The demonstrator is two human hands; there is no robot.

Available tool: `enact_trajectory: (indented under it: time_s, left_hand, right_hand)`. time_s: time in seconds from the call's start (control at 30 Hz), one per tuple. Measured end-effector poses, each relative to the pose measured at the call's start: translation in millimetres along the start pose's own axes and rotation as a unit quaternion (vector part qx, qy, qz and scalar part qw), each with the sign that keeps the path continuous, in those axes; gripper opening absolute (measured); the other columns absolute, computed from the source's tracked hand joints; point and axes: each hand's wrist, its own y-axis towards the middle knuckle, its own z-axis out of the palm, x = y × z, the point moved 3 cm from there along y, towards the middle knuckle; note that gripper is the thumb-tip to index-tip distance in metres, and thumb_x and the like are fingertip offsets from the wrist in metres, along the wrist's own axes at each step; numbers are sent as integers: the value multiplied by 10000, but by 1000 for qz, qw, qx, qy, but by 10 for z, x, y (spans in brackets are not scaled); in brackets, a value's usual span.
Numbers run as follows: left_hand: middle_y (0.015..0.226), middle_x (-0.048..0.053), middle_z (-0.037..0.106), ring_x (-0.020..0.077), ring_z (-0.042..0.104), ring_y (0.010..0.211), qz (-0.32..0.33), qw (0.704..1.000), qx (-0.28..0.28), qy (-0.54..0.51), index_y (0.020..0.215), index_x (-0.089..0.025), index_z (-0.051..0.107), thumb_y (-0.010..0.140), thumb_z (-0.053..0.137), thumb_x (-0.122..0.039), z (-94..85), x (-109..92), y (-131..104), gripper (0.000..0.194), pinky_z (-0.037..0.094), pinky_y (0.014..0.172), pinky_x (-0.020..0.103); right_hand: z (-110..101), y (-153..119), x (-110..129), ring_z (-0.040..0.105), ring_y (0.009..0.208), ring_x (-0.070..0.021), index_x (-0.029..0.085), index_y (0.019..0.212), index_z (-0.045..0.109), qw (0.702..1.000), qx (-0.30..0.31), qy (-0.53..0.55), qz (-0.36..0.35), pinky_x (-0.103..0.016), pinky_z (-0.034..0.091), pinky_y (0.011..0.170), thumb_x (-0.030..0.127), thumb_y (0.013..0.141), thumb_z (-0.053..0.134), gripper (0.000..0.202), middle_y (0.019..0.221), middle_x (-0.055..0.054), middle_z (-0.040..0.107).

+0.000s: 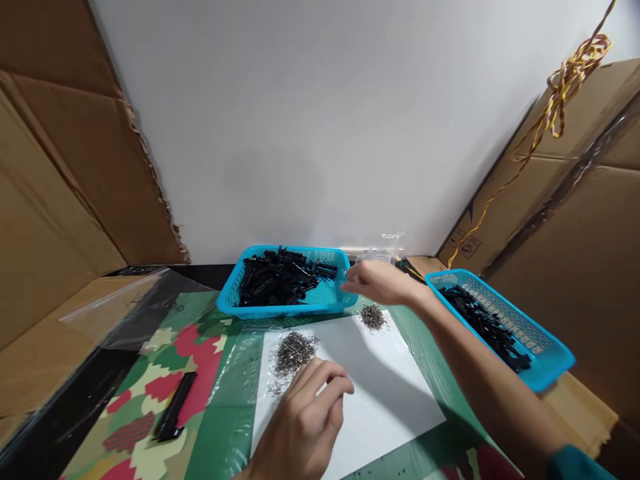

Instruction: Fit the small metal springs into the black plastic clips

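Note:
My left hand is over the white sheet, just in front of a large pile of small metal pieces. Its fingers are curled together, and whatever they may hold is too small to make out. Stretched forward, my right hand is at the right rim of a blue basket of black plastic parts; its fingertips point left and are partly blurred, so their hold is unclear. A smaller metal pile lies on the sheet below that hand.
Another blue basket with black parts stands at the right. Black pieces lie on the patterned cloth at the left. Clear plastic bags are near the cardboard. A yellow-brown cord hangs at upper right.

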Motion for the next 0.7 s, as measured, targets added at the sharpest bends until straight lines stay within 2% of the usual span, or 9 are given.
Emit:
enact_trajectory:
  time_s: [0.07, 0.13, 0.23, 0.3, 0.53, 0.7]
  left_hand:
    - [1032, 71, 635, 213, 582, 931, 9, 1000, 0, 8, 1044, -208, 607, 964, 425, 6, 4, -12, -11, 292, 486, 789, 336]
    - [1008, 64, 631, 207, 575, 905, 15, 1000, 2, 17, 1003, -200, 601, 923, 428, 39, 3, -38, -20, 305, 476, 780, 341]
    - [994, 58, 632, 205, 569, 892, 25, 999, 6, 25, 966, -192, 601, 872, 451, 63, 2, -81, -35, 310, 471, 796, 360]
    - [995, 56, 634, 203, 570, 894, 25, 999, 6, 22, 954, -187, 597, 851, 463, 70, 3, -94, -46, 307, 465, 789, 359]
    - [990, 52, 640, 207, 568, 891, 16, 1000, 10, 25, 943, -186, 594, 834, 475, 69, 14, -84, -53, 302, 453, 789, 371]
    - [974, 50, 644, 204, 576, 886, 9, 1000, -3, 20, 934, -189, 600, 841, 470, 63, -5, -80, -39, 299, 453, 776, 358]
  right_hand:
    - [222, 307, 184, 619, 752, -165, 230, 1074, 773, 996, 58, -64, 1, -272, 355, 628, 431, 1003, 662, 240, 888, -58, 745]
    - [372, 559, 232, 710, 932, -209, 227, 1186, 760, 983, 63, -171, 30, -266, 423, 687, 340, 1008, 663, 232, 1074, -98, 786]
    - [508, 816, 192, 743, 1052, -279, 120, 1205, 745, 977, 50, -198, 63, -293, 488, 763, 118, 981, 607, 264, 1156, -198, 778]
    - [571, 910, 158, 751, 1074, -301, 92, 1189, 747, 976, 48, -199, 76, -309, 515, 797, 32, 953, 572, 300, 1147, -226, 777]
    - [672, 947, 160, 756, 1098, -308, 104, 1132, 758, 976, 37, -196, 87, -311, 531, 840, -20, 933, 557, 309, 1096, -223, 786]
    - [584, 842, 163, 763, 1013, -292, 95, 1115, 754, 976, 3, -191, 101, -280, 487, 746, 13, 924, 564, 281, 1036, -229, 779]
